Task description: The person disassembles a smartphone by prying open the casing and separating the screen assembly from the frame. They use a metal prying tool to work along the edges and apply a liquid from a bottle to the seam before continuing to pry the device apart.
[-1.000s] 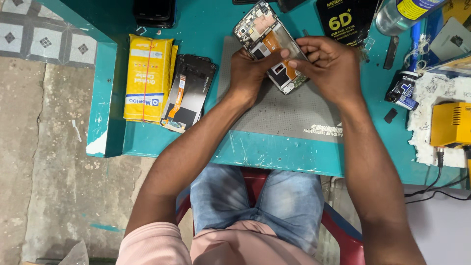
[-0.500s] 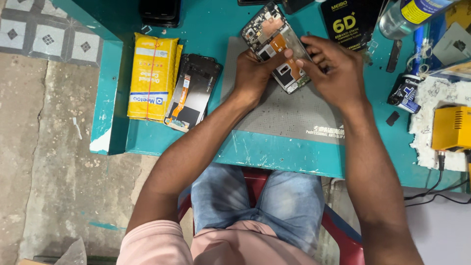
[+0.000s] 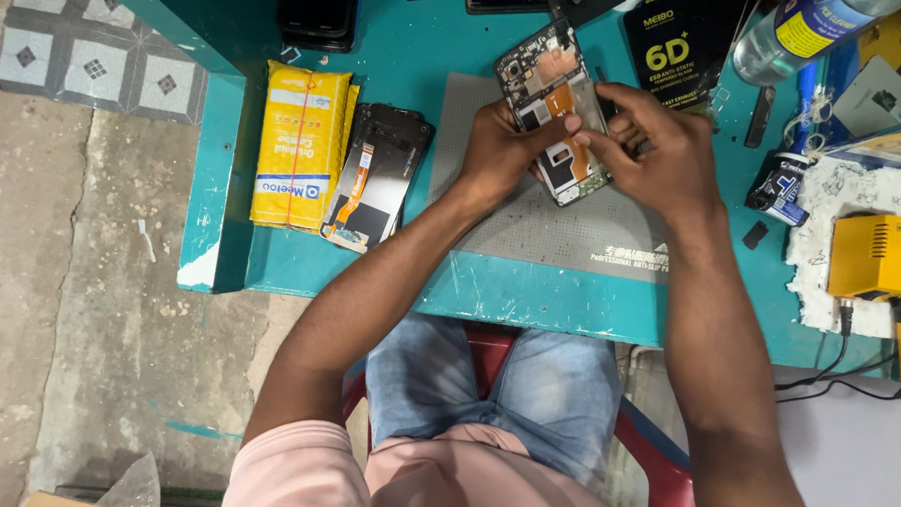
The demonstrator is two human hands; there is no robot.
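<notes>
Both hands grip the opened phone (image 3: pixel 558 113): left hand (image 3: pixel 502 145) closes around its left edge from below, thumb on the lower board area, and right hand (image 3: pixel 657 150) clamps the right edge with fingertips (image 3: pixel 589 139) pinched onto the orange flex strip near the middle. Compared with a second ago the phone sits a bit more upright and tilted up off the grey mat (image 3: pixel 554 221), and the right fingers have slid from the lower end toward the centre of the board, so the work looks to have shifted onto the flex or its connector; whether anything has come loose, cannot tell. Phone is back-off: dark circuit board, copper-pink patch at the top, orange ribbon down the middle, white bit at the bottom corner, thin rectangular frame. Under the phone the mat is matte, finely textured, rubbery-looking, on a teal table (image 3: pixel 526 296) with scuffed, chipped paint at the front edge. Left of the phone lies a loose screen assembly (image 3: pixel 375 174), glossy black, face down, with its own orange ribbon; further left of that a flat yellow packet (image 3: pixel 300 141) with a band round it. Right of the phone: a black flat box (image 3: pixel 685 47), a clear bottle with yellow label (image 3: pixel 798 38), and far right a yellow boxy device (image 3: pixel 863 258) on white crumpled cloth.
</notes>
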